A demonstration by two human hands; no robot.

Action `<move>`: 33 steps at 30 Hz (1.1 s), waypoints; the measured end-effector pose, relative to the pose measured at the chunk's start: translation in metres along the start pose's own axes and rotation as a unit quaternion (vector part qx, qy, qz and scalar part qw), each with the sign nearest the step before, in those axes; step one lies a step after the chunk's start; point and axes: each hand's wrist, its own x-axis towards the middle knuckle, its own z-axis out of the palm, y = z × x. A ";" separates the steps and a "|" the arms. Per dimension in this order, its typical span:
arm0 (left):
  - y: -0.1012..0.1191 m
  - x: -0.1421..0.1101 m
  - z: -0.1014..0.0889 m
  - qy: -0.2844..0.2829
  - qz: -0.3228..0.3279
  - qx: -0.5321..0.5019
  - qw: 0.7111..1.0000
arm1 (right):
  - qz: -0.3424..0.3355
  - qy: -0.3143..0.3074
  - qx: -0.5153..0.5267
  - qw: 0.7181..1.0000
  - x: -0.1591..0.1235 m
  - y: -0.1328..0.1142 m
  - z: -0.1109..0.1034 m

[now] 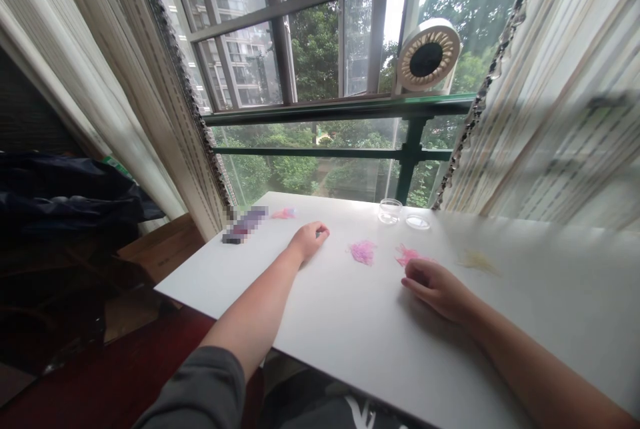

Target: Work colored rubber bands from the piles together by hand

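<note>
My left hand (309,242) rests on the white table (330,312) with its fingers curled in. A small bluish patch shows under its fingertips, too small to name. To its right lies a pile of thin purple-pink strands (363,252), like tiny rubber bands. My right hand (434,287) is closed, thumb against the curled fingers, just in front of a bright pink pile (407,255) that it partly covers. Whatever is between those fingers is hidden. A pale yellow pile (479,261) is spread out to the right of this hand.
Toward the back edge stand a clear round jar (390,212) and a flat clear lid (418,222). A small pink-and-blue heap (285,213) and a blurred-out phone-like object (245,224) lie back left. A round fan (429,57) is by the window, between curtains (560,115).
</note>
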 end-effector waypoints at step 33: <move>-0.051 0.016 -0.018 0.072 -0.280 0.152 0.945 | -0.001 -0.002 -0.002 1.000 0.002 0.011 0.007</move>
